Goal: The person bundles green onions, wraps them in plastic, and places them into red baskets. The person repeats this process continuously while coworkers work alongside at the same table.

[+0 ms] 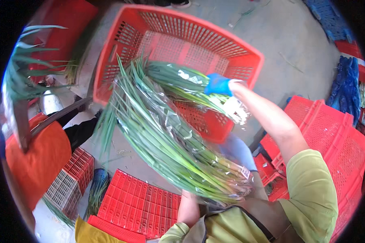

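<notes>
My right hand (218,84), in a blue glove, grips a bagged bunch of green onions (182,77) near its white root end. That bunch lies over a red plastic crate (188,22), with its roots past the near rim. More green onions in clear plastic bags (170,133) lie across the front of my body, leaves to the upper left and roots to the lower right. A small label (245,172) sits near their roots. My left forearm (189,208) reaches up beneath these bags; they hide my left hand.
Stacked red crates (319,145) stand at the right, and another red crate (140,203) lies below. A person in an orange garment (39,155) is at the left, near blurred green onion leaves (33,70). Loose leaves (246,13) litter the concrete floor (291,39).
</notes>
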The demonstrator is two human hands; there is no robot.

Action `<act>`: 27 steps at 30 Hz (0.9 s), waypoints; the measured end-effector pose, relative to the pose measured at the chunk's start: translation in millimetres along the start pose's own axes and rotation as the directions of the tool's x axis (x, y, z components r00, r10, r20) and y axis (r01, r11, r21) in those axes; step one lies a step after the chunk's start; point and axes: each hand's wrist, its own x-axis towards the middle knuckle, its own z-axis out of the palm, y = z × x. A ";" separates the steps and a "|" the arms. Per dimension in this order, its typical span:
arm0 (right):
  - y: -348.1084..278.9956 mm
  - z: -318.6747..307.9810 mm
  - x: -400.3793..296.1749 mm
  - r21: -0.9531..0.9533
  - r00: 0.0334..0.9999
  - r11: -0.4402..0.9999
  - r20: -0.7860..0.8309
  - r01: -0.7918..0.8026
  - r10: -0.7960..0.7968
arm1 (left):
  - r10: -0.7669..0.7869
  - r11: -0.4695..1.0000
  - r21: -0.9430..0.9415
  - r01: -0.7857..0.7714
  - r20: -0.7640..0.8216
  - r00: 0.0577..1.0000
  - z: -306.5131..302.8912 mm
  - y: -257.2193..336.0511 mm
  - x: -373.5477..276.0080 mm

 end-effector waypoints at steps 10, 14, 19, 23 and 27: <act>-64.9 -43.1 -438.7 0.533 0.950 0.814 -0.305 0.232 -0.071 | -0.129 0.948 0.310 -0.067 0.569 0.812 80.2 34.4 -125.6; -104.4 23.5 -581.2 0.565 0.838 0.693 -0.535 0.448 -0.105 | -0.224 0.910 0.393 -0.132 0.734 0.641 104.2 34.0 -182.6; -118.2 129.6 -644.1 0.539 0.825 0.765 -0.565 0.352 0.020 | -0.284 0.852 0.444 -0.276 0.836 0.470 113.7 16.6 -245.5; -92.7 238.3 -615.5 0.543 0.569 0.442 -0.818 0.714 0.085 | -0.263 0.801 0.413 -0.433 0.893 0.364 105.4 11.4 -301.8; -44.6 314.8 -629.9 0.421 0.335 0.329 -0.897 0.845 0.288 | -0.513 0.738 0.604 -0.302 0.792 0.330 89.8 -10.7 -302.0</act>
